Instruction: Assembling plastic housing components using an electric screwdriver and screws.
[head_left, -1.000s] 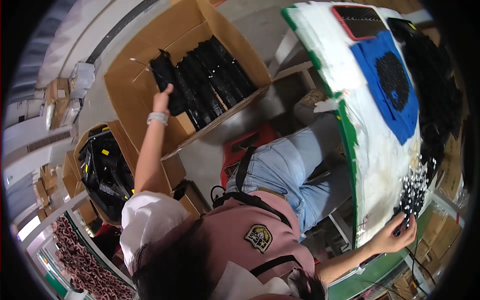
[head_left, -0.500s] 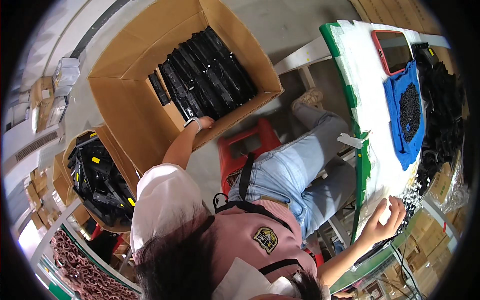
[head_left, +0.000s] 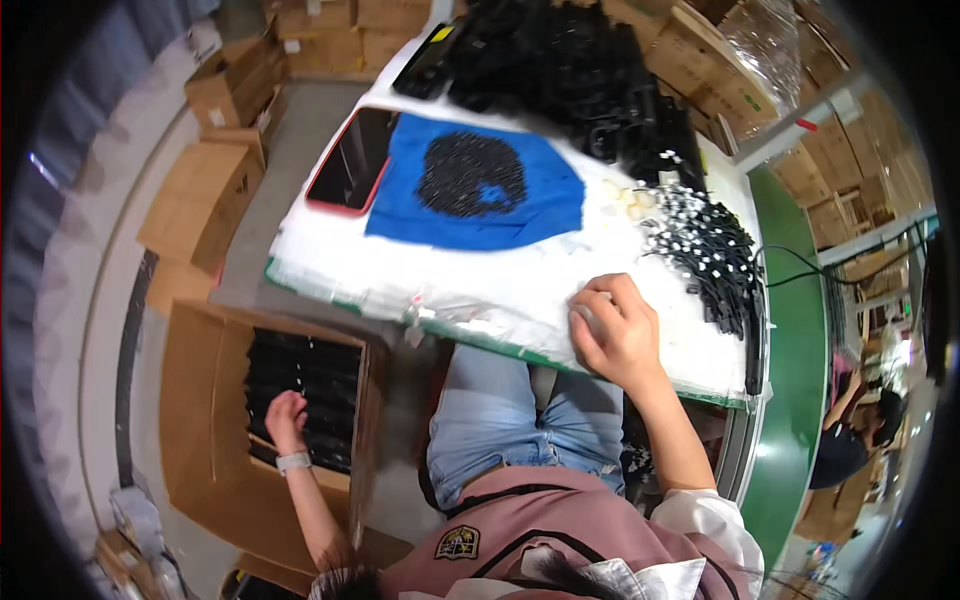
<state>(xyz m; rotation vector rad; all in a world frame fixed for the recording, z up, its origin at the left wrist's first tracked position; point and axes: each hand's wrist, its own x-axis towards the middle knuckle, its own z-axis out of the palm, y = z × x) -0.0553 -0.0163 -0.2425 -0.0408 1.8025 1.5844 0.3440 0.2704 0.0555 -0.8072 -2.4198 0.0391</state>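
Landmark for places: the blue cloth [head_left: 545, 215]. Nearest: the person's jeans [head_left: 490, 410], on the near side of the cloth, under the table's front edge. Left hand [head_left: 287, 420], near-left of the cloth and lower than the table, is inside the open carton [head_left: 200, 420], over black units [head_left: 325, 430] lying side by side there; its fingers are curled in. Cannot tell whether it pinches or touches a unit. A pale band [head_left: 294, 461] circles that wrist. Right hand [head_left: 622, 325], near-right of the cloth, appears to rest on the white table [head_left: 490, 290] by its front edge: fingers bent, thumb apart from them, nothing seen in the grasp. Step in hand, as judged: the left hand is busy at the units, the right idle. A grip on a unit would call for the left fingers to spread and go down between neighbours; a pick of black leads [head_left: 715, 260] with white ends, heaped right of the cloth, would call for the right hand to shift outward and part one from the tangle. On the cloth: a patch of small black bits [head_left: 465, 170]. Touching or just beside its left edge: a red-edged phone [head_left: 352, 155]. Beyond the cloth: a heap of black parts [head_left: 560, 60]. Farther: stacked boxes [head_left: 200, 190] left of the cloth; a co-worker [head_left: 842, 455] well to its right, hands too small to read.
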